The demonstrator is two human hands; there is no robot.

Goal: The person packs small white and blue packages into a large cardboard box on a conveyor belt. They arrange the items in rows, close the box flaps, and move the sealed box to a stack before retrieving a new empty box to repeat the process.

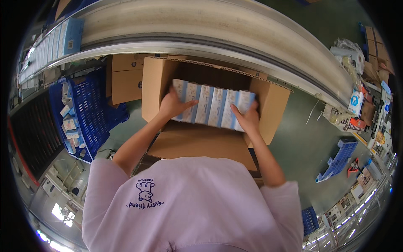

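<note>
A row of several slim light-blue and white packs (pixel 210 105) is squeezed end to end between my two hands. My left hand (pixel 174 105) grips the left end, with its thumb lying across the top. At the right end my right hand (pixel 247 117) presses in, thumb over the packs and fingers round the outer side. The row is over the mouth of an open brown cardboard box (pixel 156 84), tilted slightly down to the right. How deep it sits in the box I cannot tell. The near flap (pixel 201 145) of the box folds out toward me.
A conveyor (pixel 201 29) with a metal rail curves behind the box. More blue packs (pixel 63 38) stand in a row on its left. A blue plastic crate (pixel 90 113) holding small packs is at left, beside brown cartons (pixel 126 80). A blue pallet (pixel 338 159) lies on the right.
</note>
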